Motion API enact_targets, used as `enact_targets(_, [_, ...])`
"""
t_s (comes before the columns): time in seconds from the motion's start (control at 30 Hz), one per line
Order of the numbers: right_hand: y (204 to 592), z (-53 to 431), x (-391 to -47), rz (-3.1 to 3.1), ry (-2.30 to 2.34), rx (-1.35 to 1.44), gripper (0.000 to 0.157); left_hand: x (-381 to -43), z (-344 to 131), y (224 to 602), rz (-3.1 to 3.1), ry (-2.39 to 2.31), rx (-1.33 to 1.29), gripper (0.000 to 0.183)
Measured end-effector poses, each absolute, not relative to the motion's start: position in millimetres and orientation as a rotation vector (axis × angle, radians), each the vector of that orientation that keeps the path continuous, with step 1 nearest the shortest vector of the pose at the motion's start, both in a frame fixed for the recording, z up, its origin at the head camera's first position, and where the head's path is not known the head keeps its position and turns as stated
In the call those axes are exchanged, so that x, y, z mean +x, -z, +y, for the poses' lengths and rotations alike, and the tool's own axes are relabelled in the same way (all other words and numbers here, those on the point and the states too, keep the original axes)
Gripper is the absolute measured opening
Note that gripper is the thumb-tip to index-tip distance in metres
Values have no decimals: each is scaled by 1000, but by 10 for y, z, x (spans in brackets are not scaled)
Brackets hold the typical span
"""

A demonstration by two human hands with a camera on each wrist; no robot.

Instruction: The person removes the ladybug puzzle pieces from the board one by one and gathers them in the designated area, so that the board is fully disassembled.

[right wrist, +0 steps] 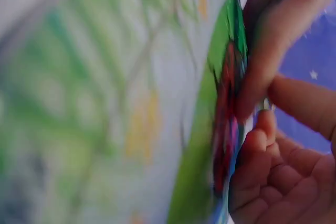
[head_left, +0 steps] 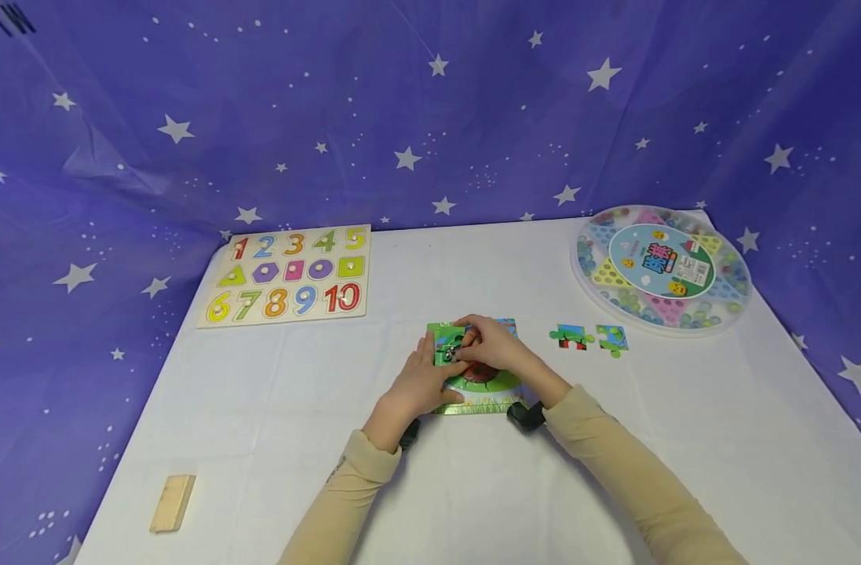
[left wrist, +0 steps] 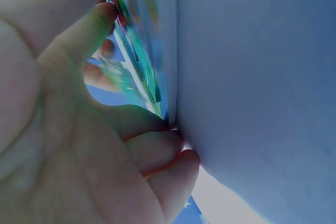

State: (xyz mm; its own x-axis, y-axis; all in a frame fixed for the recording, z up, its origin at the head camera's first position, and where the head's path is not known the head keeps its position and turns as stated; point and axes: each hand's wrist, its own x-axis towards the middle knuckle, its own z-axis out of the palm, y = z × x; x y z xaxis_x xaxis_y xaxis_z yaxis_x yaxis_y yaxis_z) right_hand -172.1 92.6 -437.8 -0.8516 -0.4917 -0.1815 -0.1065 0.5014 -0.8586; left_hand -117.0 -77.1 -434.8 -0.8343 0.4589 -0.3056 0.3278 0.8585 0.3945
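Observation:
A jigsaw puzzle (head_left: 479,408) with a green scene and a red ladybug lies mid-table under both hands. My left hand (head_left: 421,382) rests on its left side with the fingers spread, some fingertips at the board's edge in the left wrist view. Over the upper part of the picture, my right hand (head_left: 492,343) bends in, pinching a small green puzzle piece (left wrist: 125,81), blurred in the left wrist view. In the right wrist view the fingers of the right hand (right wrist: 310,114) come together close over the ladybug. Much of the picture's middle is hidden by the hands.
Two loose puzzle pieces, one with red (head_left: 572,337) and one mostly blue (head_left: 612,338), lie to the right. A wooden number board (head_left: 282,264) is at the back left, a round marble game box (head_left: 659,267) at the back right. A wooden block (head_left: 172,503) lies front left.

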Motion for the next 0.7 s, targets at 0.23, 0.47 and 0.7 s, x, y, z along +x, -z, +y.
enact_targets(0.23, [4305, 1335, -1759, 2352, 1496, -511, 50, -1180, -800, 4353, 2637, -476, 581, 64])
enact_targets(0.47, [4226, 1819, -1759, 2339, 1536, -433, 53, -1182, -818, 4377, 2630, -501, 578, 65])
enact_targets(0.7, [4304, 2097, -1763, 2354, 1376, -336, 55, -1184, -832, 4392, 2626, -506, 569, 64])
